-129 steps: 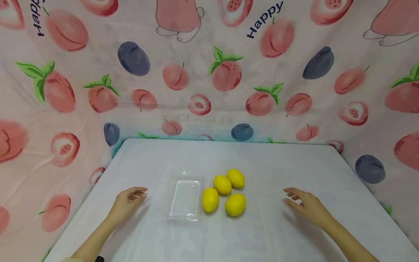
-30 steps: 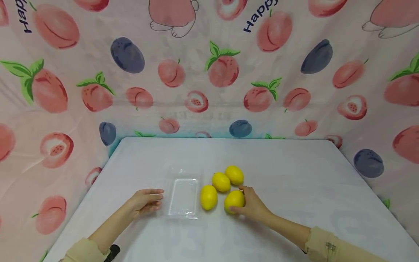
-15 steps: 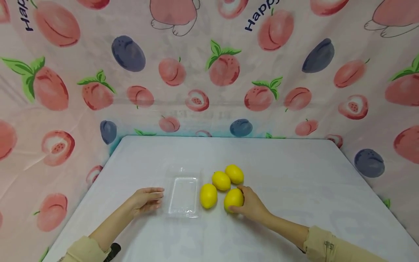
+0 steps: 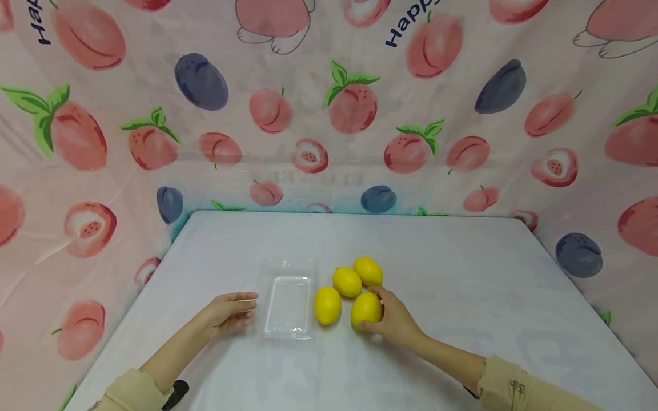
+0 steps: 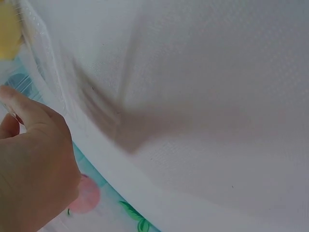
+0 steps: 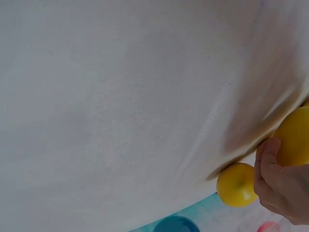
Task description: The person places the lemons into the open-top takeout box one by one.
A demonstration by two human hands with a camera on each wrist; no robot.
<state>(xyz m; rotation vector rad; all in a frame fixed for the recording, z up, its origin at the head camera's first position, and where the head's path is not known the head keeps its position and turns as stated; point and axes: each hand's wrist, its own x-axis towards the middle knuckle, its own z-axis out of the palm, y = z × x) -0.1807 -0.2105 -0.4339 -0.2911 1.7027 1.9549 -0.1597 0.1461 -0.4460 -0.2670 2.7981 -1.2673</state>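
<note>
In the head view, my right hand point(image 4: 394, 319) grips the nearest right lemon point(image 4: 365, 311), thumb on the near side and fingers round the far side. The right wrist view shows that lemon point(image 6: 295, 137) against the fingers. Three other yellow lemons lie close by: one on the left point(image 4: 327, 306), one in the middle point(image 4: 347, 282) and one at the back point(image 4: 368, 271). Left of them stands a clear plastic box point(image 4: 288, 335). My left hand point(image 4: 226, 314) is at the box's left side with fingers extended; whether they touch it I cannot tell.
Everything stands on a white-covered table point(image 4: 452, 251). A fruit-print cloth point(image 4: 308, 114) hangs behind the table and along both sides. A dark object point(image 4: 176, 394) shows beside the left sleeve.
Both hands have come inward from the table's sides, the left to the box and the right onto the nearest right lemon. Within the last second, that lemon has shifted only very slightly left.
</note>
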